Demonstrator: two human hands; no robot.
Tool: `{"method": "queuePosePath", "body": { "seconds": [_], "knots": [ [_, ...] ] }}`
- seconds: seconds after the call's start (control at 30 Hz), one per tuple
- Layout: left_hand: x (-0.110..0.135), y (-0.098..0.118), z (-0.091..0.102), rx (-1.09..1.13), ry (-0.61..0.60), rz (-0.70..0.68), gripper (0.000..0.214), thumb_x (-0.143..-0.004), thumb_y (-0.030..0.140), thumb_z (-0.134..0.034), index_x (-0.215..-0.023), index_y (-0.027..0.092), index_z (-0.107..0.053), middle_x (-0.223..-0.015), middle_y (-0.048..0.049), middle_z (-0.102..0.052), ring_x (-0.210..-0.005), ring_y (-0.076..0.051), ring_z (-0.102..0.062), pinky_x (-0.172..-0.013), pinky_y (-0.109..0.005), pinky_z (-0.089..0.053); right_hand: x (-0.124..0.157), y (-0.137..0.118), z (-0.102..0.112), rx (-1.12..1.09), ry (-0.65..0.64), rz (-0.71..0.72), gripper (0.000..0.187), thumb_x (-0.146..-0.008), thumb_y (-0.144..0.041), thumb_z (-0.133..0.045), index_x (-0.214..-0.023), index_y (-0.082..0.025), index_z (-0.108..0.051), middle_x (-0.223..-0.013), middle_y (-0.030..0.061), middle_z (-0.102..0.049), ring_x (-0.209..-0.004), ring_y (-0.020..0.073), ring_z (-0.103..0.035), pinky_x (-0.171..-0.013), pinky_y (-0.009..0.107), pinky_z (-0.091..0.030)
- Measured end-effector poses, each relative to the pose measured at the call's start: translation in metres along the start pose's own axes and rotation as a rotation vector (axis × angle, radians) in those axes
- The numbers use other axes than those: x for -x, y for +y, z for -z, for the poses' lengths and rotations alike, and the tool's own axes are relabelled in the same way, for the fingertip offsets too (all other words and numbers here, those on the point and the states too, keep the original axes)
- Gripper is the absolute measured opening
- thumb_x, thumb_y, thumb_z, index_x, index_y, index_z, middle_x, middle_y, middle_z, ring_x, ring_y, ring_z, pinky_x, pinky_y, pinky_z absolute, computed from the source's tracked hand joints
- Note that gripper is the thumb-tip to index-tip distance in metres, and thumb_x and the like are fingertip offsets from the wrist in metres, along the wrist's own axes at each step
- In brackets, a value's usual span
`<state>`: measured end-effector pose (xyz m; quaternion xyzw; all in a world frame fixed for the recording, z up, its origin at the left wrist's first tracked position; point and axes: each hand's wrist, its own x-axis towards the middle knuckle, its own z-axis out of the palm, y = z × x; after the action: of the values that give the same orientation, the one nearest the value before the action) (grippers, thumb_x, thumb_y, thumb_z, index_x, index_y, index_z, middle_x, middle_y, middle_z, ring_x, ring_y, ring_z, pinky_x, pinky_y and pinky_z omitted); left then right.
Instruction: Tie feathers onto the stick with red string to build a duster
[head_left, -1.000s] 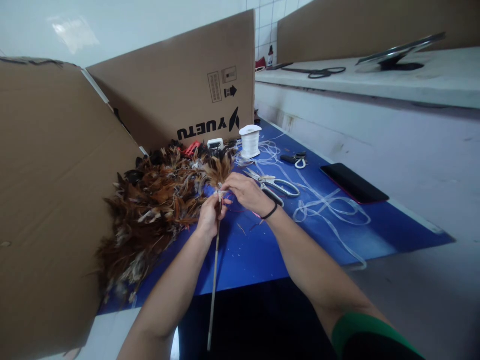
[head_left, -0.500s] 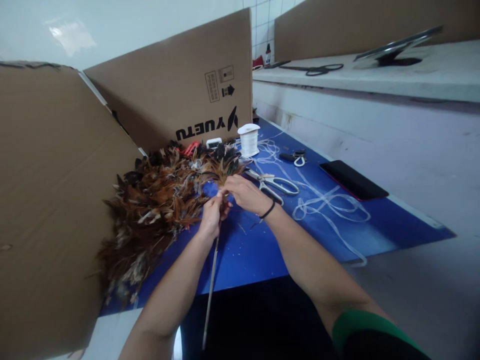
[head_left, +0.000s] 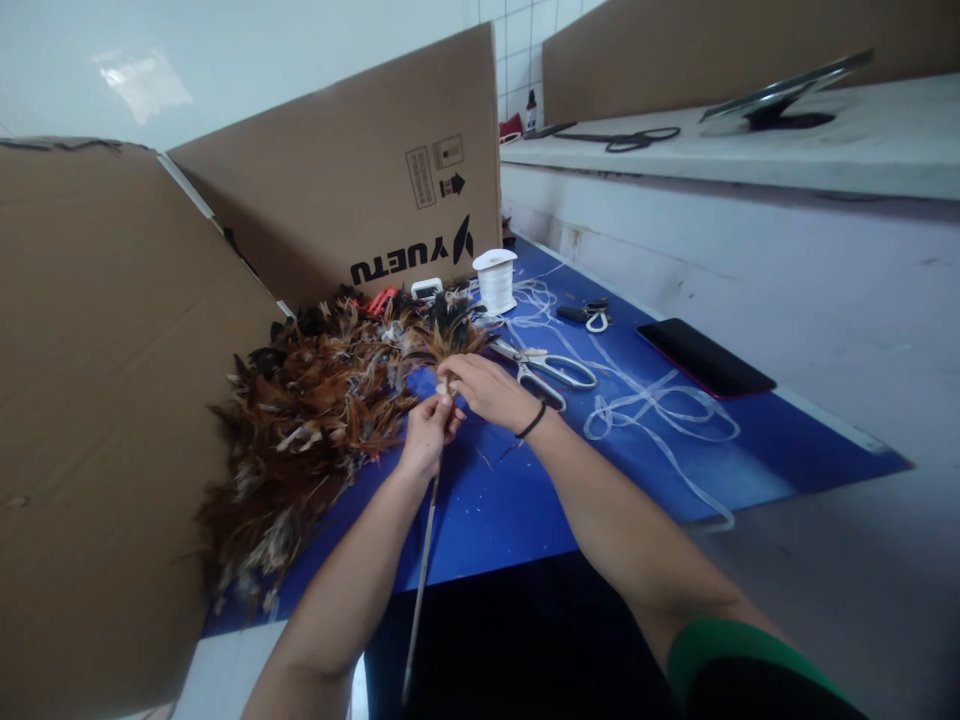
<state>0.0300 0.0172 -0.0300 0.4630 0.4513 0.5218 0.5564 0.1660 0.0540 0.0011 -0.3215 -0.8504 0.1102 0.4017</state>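
My left hand (head_left: 424, 437) is closed around a thin stick (head_left: 418, 592) that runs down toward me off the blue table (head_left: 495, 500). A small tuft of brown feathers (head_left: 448, 342) sits at the stick's top end. My right hand (head_left: 484, 387), a black band on its wrist, pinches at that top end where the feathers meet the stick. A big heap of brown and black feathers (head_left: 315, 410) lies just left of both hands.
Cardboard sheets (head_left: 112, 400) wall in the left and back. A white thread spool (head_left: 495, 280), scissors (head_left: 551, 370), loose white cord (head_left: 660, 420), small snips (head_left: 589, 317) and a black phone (head_left: 705, 357) lie on the table's right side. A raised grey ledge (head_left: 750, 160) carries more scissors.
The feather tuft on the stick's top has been turned a little and my hands have shifted slightly left. The view has drifted a bit.
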Motion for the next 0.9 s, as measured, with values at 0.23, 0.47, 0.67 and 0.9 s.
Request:
{"method": "queuePosePath", "body": {
  "seconds": [0.23, 0.47, 0.67, 0.9],
  "knots": [
    [0.002, 0.002, -0.003, 0.016, -0.037, 0.001, 0.046, -0.069, 0.055, -0.064, -0.060, 0.011, -0.057, -0.042, 0.0035, -0.040, -0.036, -0.003, -0.029, -0.037, -0.017, -0.015, -0.001, -0.001, -0.003, -0.046, 0.112, -0.043, 0.027, -0.080, -0.006, -0.047, -0.103, -0.018, -0.055, -0.098, 0.0071, -0.063, -0.091, 0.0182, -0.059, -0.082, 0.031, -0.045],
    [0.002, 0.001, -0.002, 0.058, -0.058, 0.053, 0.043, -0.070, 0.052, -0.065, -0.060, 0.011, -0.058, -0.042, 0.0027, -0.041, -0.036, -0.003, -0.029, -0.038, -0.017, -0.014, 0.000, 0.007, -0.018, -0.068, 0.234, -0.064, 0.026, -0.081, -0.012, -0.053, -0.105, -0.019, -0.058, -0.096, 0.0072, -0.066, -0.088, 0.0189, -0.063, -0.081, 0.033, -0.049],
    [-0.001, 0.000, 0.003, 0.103, -0.057, 0.080, 0.038, -0.072, 0.047, -0.065, -0.061, 0.011, -0.058, -0.042, 0.0031, -0.040, -0.036, -0.003, -0.028, -0.038, -0.017, -0.014, -0.003, 0.006, -0.009, -0.125, 0.474, -0.085, 0.017, -0.085, -0.021, -0.053, -0.102, -0.020, -0.058, -0.097, 0.0063, -0.063, -0.081, 0.0161, -0.061, -0.079, 0.031, -0.050],
    [-0.005, 0.000, 0.008, 0.190, -0.016, 0.099, 0.034, -0.073, 0.042, -0.064, -0.062, 0.010, -0.057, -0.044, 0.0031, -0.039, -0.038, -0.002, -0.029, -0.038, -0.017, -0.013, -0.002, -0.003, 0.007, -0.031, 0.644, -0.115, 0.014, -0.088, -0.026, -0.048, -0.095, -0.021, -0.060, -0.090, 0.0067, -0.061, -0.083, 0.0188, -0.058, -0.077, 0.034, -0.049]
  ]
}}
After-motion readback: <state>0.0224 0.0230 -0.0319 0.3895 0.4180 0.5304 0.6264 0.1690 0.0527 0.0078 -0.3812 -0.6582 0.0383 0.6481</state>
